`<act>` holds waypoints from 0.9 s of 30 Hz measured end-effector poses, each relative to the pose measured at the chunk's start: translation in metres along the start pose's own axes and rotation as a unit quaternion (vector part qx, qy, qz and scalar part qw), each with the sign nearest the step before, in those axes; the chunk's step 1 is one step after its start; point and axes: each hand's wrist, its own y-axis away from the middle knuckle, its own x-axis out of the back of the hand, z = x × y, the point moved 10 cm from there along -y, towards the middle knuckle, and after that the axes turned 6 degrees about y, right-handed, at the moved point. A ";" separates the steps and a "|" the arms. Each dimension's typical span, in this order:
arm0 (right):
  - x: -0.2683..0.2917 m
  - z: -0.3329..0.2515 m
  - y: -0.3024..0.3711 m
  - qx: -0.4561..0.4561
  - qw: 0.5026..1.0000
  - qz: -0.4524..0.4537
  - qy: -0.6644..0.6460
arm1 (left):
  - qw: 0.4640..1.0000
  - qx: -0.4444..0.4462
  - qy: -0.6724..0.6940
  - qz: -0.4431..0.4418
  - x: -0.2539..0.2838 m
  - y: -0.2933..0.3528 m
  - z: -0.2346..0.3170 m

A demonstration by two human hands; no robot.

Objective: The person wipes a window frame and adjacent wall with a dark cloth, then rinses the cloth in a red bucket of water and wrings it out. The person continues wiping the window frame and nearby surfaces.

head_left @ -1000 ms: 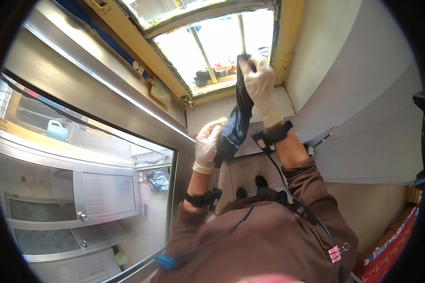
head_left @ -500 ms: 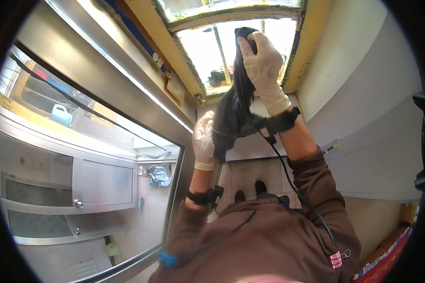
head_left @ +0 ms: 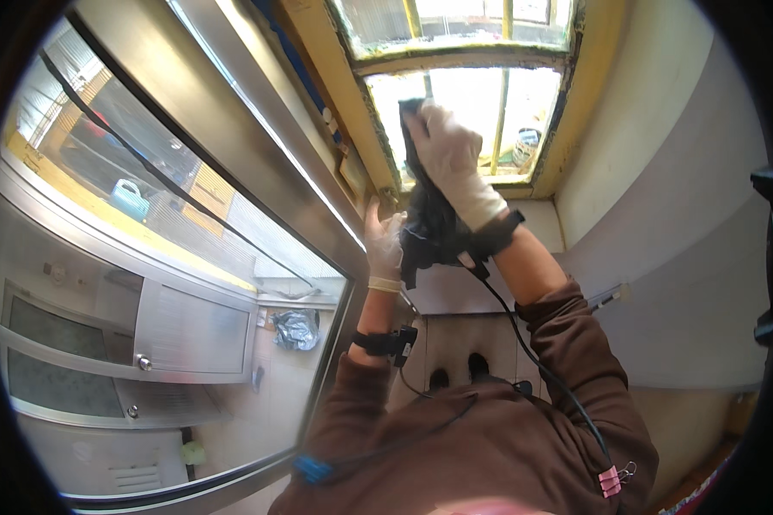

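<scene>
My right hand (head_left: 457, 159), in a whitish glove, is closed around the upper end of a black cloth (head_left: 434, 219). It is raised in front of the lower pane of a yellow-framed window (head_left: 532, 94); whether the cloth touches the glass I cannot tell. The rest of the cloth hangs bunched below, down by my right wrist. My left hand (head_left: 385, 245), gloved in thin translucent white, is upright at the cloth's left edge, beside the metal door frame. Its fingers point up and look apart; some of them are hidden.
A wide metal-framed glass panel (head_left: 339, 343) runs along my left. Cabinets with round knobs (head_left: 193, 330), a crumpled grey plastic bag (head_left: 296, 329) and a light-blue jug (head_left: 130, 200) show through it. A pale wall (head_left: 636, 146) rises on the right. A black cable (head_left: 524, 335) trails from my right wrist.
My right hand has moved down and slightly left across the window with the cloth, which is now more bunched. My left hand has shifted slightly right. The whole view has shifted a little too.
</scene>
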 end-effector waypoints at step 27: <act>0.052 -0.105 -0.125 0.403 0.851 -0.035 0.334 | 0.926 -0.061 0.243 -0.282 -0.120 0.054 0.120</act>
